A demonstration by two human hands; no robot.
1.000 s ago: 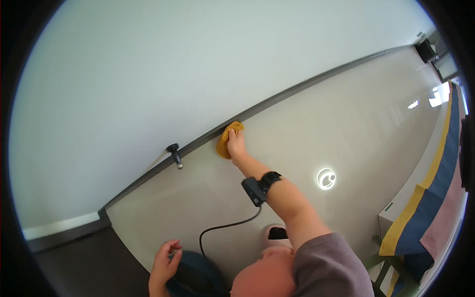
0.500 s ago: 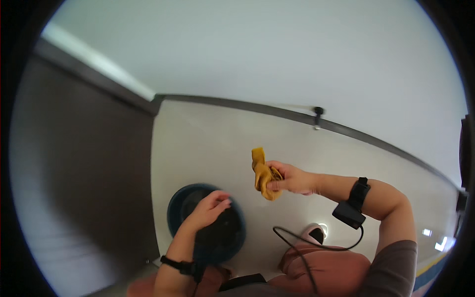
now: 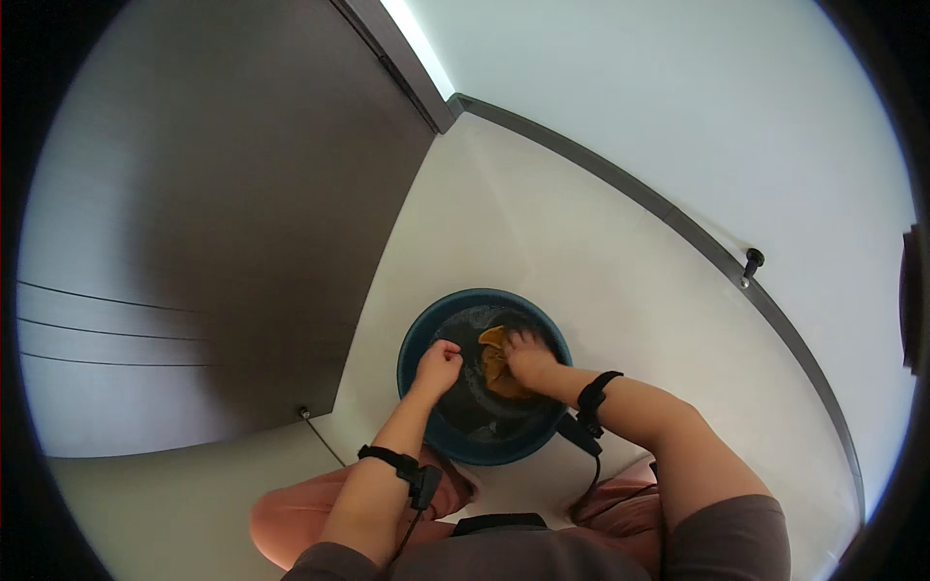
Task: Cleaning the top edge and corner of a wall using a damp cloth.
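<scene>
A round dark blue basin (image 3: 415, 334) stands on the pale floor in front of my knees, with water in it. My right hand (image 3: 528, 356) is inside the basin, pressed down on a yellow-orange cloth (image 3: 491, 363) and gripping it. My left hand (image 3: 438, 363) rests as a loose fist at the basin's left inner rim; nothing shows in it. Both wrists carry black bands, each with a cable running down.
A large dark brown door or panel (image 3: 223, 223) fills the left side. A dark skirting strip (image 3: 620, 184) runs along the foot of the white wall, with a small black door stop (image 3: 751, 259) on it at right.
The view swung from the wall down to the basin. My right hand took the cloth off the skirting, carried it across and pushed it into the basin; my left hand came to the rim.
</scene>
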